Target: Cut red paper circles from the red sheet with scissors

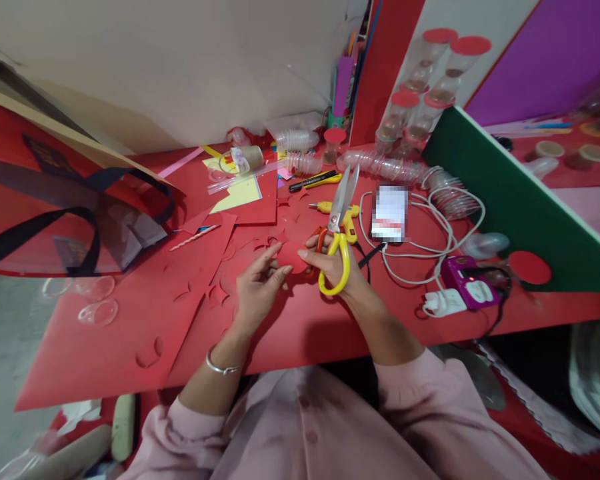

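A small rounded piece of red paper (292,256) is between my two hands, above the red table. The thumb and fingers of my left hand (259,285) curl about its left edge. From the other side, my right hand (333,265) pinches the paper with its thumb. That same hand also carries scissors (336,217) with one yellow and one orange-red handle, blades pointing up and slightly apart. Just behind the scissors lies a yellow glue gun (351,223). Red paper scraps (219,293) with curved cut edges are scattered left of my hands.
A phone (390,213) with a white cable lies to the right, near a purple power adapter (473,283). Clear plastic cups (380,163) line the back, by a green divider (520,207). A black marker (313,181) lies behind my hands. A red bag (45,180) stands left.
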The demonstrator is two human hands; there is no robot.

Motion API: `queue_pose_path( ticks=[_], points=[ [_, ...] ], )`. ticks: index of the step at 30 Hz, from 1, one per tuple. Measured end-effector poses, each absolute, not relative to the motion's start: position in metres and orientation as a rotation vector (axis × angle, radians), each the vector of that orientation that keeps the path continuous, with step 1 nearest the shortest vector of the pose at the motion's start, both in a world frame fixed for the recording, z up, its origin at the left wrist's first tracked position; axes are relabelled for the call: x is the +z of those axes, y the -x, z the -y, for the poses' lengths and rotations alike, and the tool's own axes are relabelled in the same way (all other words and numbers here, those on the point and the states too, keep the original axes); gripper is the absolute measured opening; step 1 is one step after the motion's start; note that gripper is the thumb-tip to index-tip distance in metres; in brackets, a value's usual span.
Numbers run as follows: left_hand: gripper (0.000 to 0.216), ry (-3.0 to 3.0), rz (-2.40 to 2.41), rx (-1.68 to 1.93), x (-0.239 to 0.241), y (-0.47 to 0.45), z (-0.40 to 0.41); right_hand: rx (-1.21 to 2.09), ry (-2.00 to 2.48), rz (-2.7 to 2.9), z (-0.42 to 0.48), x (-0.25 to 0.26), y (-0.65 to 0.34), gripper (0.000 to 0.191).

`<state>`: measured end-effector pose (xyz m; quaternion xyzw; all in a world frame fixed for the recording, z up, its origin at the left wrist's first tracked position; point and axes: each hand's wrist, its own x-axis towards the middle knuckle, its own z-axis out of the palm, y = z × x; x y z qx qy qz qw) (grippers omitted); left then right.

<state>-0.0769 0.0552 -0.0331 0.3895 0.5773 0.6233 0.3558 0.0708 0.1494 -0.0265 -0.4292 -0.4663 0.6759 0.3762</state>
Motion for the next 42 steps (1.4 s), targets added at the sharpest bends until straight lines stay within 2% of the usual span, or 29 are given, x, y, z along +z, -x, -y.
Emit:
queue_pose_path(
  ticks=[19,38,42],
  points=[
    [0.037,-0.948,-1.546,1.705,-0.035,0.077,-0.056,1.709,1.079,1.224,-0.148,-0.018,-0.071,0.046],
    [0.037,-0.975,-1.527,1.685,-0.032,0.084,-0.052,1.87,0.978,1.253,-0.145,-0.019,-0.069,0.041],
    [0.04,-0.907,-1.476,1.699,-0.035,0.087,-0.053,1.861,0.965,1.195,-0.142,-0.022,-0.063,0.044]
  ],
)
